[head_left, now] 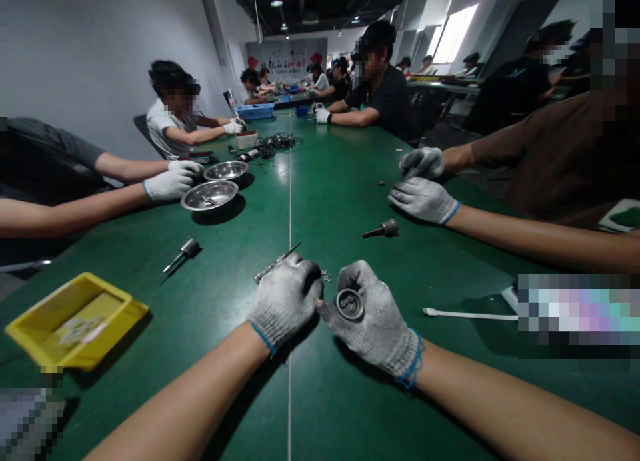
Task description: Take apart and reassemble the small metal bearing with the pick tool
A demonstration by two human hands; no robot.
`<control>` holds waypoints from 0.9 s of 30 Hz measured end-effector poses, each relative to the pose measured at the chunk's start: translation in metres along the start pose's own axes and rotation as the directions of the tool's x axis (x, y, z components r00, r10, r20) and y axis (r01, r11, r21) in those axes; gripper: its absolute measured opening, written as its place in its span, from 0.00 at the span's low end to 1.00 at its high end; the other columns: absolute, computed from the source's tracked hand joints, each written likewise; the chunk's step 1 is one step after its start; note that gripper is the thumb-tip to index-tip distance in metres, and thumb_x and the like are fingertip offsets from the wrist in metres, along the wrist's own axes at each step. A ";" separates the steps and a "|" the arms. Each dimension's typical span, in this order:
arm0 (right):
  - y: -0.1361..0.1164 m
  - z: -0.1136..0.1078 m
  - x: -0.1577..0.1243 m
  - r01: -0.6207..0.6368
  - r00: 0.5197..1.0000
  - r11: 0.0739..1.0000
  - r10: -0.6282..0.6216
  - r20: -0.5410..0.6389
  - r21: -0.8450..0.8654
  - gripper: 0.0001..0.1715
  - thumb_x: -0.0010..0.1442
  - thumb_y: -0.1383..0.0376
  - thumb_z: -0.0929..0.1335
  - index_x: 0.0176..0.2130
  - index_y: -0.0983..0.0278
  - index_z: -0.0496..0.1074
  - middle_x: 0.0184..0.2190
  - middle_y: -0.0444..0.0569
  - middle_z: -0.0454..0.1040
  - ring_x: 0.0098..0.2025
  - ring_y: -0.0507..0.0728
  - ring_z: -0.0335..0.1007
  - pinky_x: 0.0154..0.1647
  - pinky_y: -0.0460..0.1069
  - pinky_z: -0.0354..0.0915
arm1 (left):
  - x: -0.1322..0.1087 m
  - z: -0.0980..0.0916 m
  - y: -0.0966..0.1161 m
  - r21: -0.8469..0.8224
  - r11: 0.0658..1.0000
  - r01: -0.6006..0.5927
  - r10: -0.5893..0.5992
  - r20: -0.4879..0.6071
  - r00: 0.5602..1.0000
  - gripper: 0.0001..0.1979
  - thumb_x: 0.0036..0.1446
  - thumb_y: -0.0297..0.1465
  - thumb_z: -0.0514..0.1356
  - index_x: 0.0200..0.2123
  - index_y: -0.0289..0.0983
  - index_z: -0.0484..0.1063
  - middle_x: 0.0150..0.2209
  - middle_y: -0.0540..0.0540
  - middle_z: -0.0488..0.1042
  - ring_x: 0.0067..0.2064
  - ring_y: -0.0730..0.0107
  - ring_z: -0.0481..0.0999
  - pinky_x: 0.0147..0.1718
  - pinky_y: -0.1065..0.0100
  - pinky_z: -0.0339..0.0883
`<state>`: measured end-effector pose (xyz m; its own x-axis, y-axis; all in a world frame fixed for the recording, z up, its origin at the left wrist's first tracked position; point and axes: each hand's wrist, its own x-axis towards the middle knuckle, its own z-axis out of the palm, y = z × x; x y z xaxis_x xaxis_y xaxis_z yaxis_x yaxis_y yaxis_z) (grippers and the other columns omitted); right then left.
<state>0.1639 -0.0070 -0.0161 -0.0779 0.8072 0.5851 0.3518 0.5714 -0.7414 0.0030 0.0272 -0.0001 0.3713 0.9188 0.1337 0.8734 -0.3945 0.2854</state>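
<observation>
Both my hands wear grey knit gloves and rest on the green table (320,201). My left hand (286,301) is curled shut around a thin metal tool (278,262) whose tip sticks out up and to the right. My right hand (373,318) is closed on a small round metal part (349,304), held against the fingers with its open face up. The two hands nearly touch. A few tiny metal bits (327,276) lie on the table just beyond them.
A yellow tray (75,321) sits at the near left. Two metal bowls (210,194) stand by a co-worker's gloved hand (170,183). Loose screwdriver-like tools (183,254) (383,230) lie on the table. Another person's gloved hands (423,198) rest at right; a white strip (470,314) lies nearby.
</observation>
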 end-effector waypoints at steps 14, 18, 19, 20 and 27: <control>0.003 -0.002 0.002 0.032 0.999 0.999 -0.031 -0.036 0.014 0.06 0.66 0.60 0.70 0.40 0.59 0.74 0.38 0.50 0.73 0.39 0.59 0.74 0.41 0.53 0.72 | -0.001 0.004 -0.003 0.031 0.999 -0.021 0.022 -0.039 0.999 0.11 0.65 0.35 0.60 0.46 0.40 0.81 0.43 0.41 0.79 0.45 0.56 0.79 0.45 0.59 0.73; 0.007 0.000 0.001 -0.050 0.999 0.996 0.051 -0.010 0.080 0.04 0.66 0.62 0.69 0.41 0.59 0.69 0.36 0.47 0.73 0.38 0.58 0.73 0.40 0.52 0.72 | -0.002 0.005 -0.002 0.032 0.999 -0.022 0.024 -0.050 0.998 0.12 0.67 0.34 0.58 0.46 0.40 0.81 0.42 0.42 0.79 0.44 0.56 0.80 0.44 0.59 0.73; 0.008 0.000 0.002 -0.076 0.997 0.992 0.076 0.009 0.097 0.04 0.65 0.63 0.68 0.41 0.59 0.68 0.35 0.46 0.74 0.36 0.57 0.73 0.39 0.51 0.71 | -0.002 0.005 -0.002 0.029 0.999 -0.023 0.024 -0.056 0.998 0.12 0.67 0.34 0.58 0.46 0.40 0.81 0.42 0.42 0.79 0.44 0.56 0.80 0.44 0.59 0.73; 0.009 -0.001 0.002 -0.095 0.995 0.989 0.093 0.024 0.110 0.05 0.65 0.64 0.68 0.42 0.59 0.68 0.34 0.45 0.74 0.35 0.56 0.73 0.37 0.50 0.71 | -0.002 0.005 -0.002 0.026 0.999 -0.023 0.025 -0.062 0.998 0.12 0.67 0.34 0.58 0.46 0.40 0.81 0.43 0.42 0.79 0.44 0.56 0.80 0.44 0.59 0.73; 0.012 -0.001 0.007 -0.067 0.998 0.994 0.067 0.000 0.089 0.08 0.58 0.66 0.71 0.35 0.59 0.65 0.28 0.42 0.72 0.29 0.54 0.69 0.31 0.48 0.68 | -0.002 0.004 -0.002 0.025 1.000 -0.010 0.010 -0.037 0.999 0.12 0.67 0.34 0.59 0.48 0.41 0.80 0.43 0.42 0.78 0.45 0.57 0.80 0.45 0.60 0.72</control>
<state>0.1680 0.0050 -0.0209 -0.0542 0.8439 0.5337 0.2715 0.5268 -0.8055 0.0014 0.0263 -0.0047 0.3686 0.9136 0.1715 0.8776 -0.4028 0.2599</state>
